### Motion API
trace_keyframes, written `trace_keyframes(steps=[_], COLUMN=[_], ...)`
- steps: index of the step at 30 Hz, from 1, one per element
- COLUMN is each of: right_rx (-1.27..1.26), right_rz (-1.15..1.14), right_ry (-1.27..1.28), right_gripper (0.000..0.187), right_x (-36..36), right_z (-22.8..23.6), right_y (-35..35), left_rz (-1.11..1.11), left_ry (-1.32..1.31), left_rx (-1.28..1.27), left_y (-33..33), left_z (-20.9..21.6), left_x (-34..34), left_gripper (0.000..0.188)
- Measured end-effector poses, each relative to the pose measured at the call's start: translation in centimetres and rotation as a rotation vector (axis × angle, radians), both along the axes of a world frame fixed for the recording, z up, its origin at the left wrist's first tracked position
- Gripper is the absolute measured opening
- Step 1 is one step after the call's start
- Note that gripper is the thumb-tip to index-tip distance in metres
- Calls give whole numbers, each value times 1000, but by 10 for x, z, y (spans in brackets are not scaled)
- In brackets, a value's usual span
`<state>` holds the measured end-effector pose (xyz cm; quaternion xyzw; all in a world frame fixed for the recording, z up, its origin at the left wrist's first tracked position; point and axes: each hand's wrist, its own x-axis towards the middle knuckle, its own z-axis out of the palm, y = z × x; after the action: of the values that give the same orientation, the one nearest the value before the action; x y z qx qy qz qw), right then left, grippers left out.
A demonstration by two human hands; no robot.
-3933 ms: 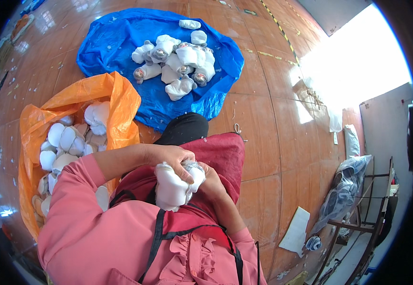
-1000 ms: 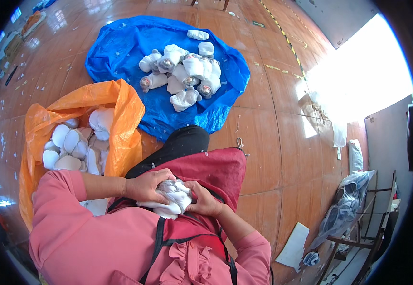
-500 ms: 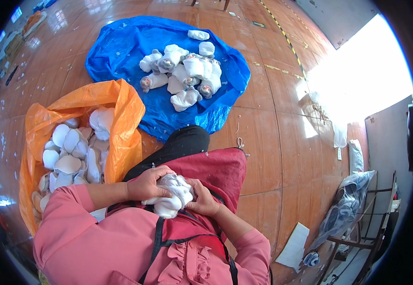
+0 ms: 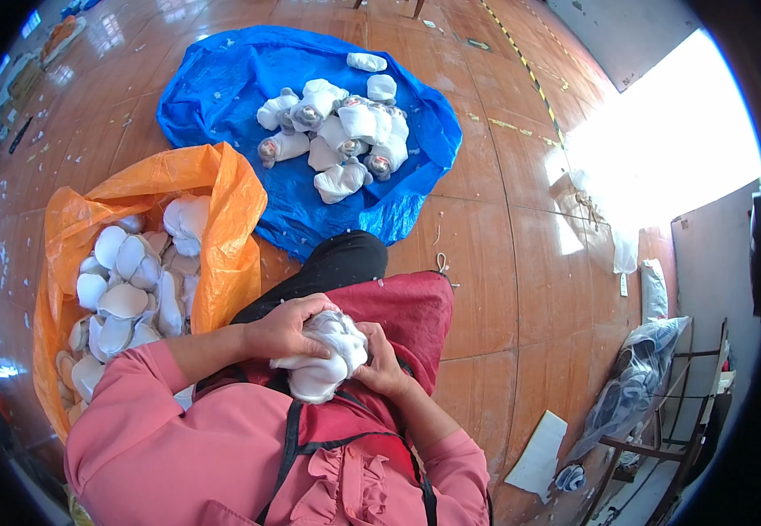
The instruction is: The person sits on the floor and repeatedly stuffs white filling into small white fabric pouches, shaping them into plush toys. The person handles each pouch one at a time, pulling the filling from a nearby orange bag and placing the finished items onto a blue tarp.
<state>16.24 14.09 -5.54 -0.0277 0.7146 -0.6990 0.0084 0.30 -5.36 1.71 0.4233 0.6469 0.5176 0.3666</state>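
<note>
Both hands clench one white fabric piece (image 4: 326, 361) in the lap, over the red apron (image 4: 402, 311). Left hand (image 4: 288, 330) lies across its top w/ fingers curled down over the upper edge; right hand (image 4: 378, 361) grips the right side, thumb pressed into the bunched cloth.

Vs. half a sec ago the piece sits about the same spot, but it looks more bundled and the left hand has slid further over it; a sec ago it lay flatter and looser between the hands (so the cloth is prob. being turned or rolled, mid-way, judging by the folds).

Long axis runs roughly near-to-far, tilted a bit right; rounded lower end points toward the body.

Orange bag (image 4: 222, 210) of white pieces sits at left, blue sheet (image 4: 222, 88) w/ the pile of finished bundles (image 4: 336, 140) ahead.
</note>
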Motion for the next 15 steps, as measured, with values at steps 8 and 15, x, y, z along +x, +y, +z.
trace_keyframes(steps=[8, 15], right_rx=[-141, -228], right_rz=[-144, -129], right_ry=[0, -43], right_gripper=[72, 74], right_x=[8, 12], right_z=[-23, -25], right_y=[-13, -14], left_rz=[-23, -9], left_ry=[8, -215], left_rx=[12, -5], left_y=[15, 13], left_z=[-5, -12], left_x=[-6, 0], left_gripper=[60, 55])
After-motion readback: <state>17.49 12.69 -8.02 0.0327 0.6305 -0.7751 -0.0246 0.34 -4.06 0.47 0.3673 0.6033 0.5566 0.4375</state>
